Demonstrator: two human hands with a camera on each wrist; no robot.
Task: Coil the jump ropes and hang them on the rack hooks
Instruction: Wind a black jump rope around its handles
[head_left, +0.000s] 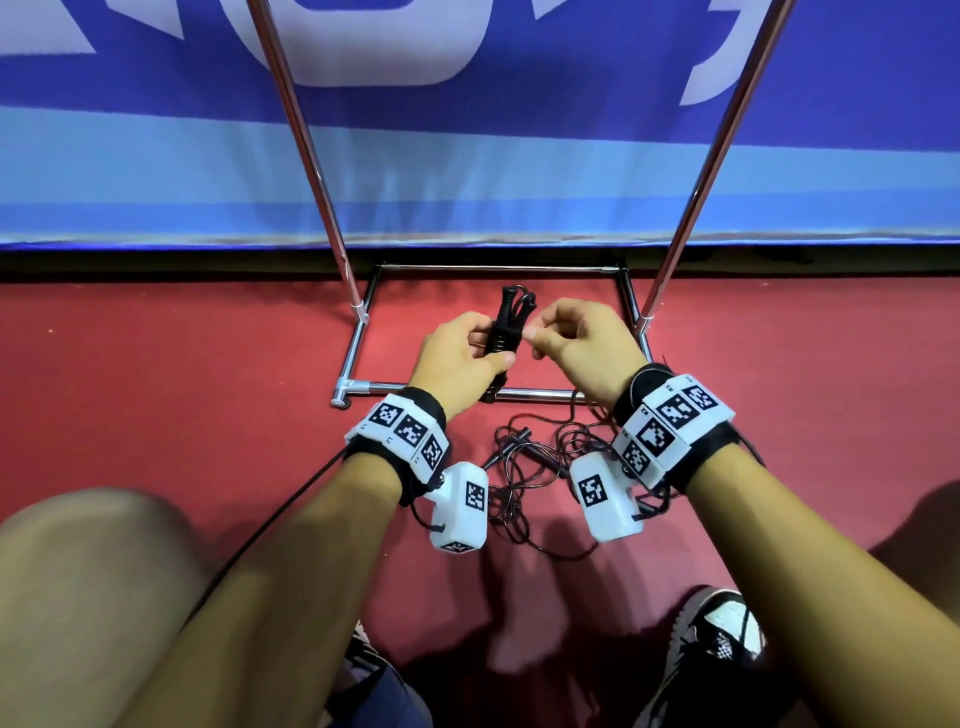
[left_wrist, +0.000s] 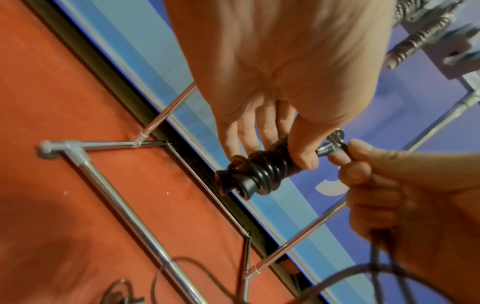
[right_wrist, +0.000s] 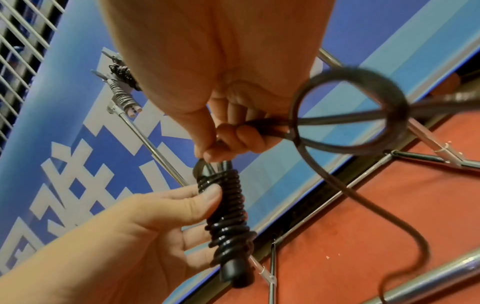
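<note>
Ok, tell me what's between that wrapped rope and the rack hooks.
Nothing visible. The left hand grips the wrapped rope and the right hand pinches its top loops. The hooks, already bearing two bundles, sit up the rack with open air between.

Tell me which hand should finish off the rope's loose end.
Probably right: the right hand already pinches the cord at the top of the coiled jump rope, while the left hand grips it.
</note>
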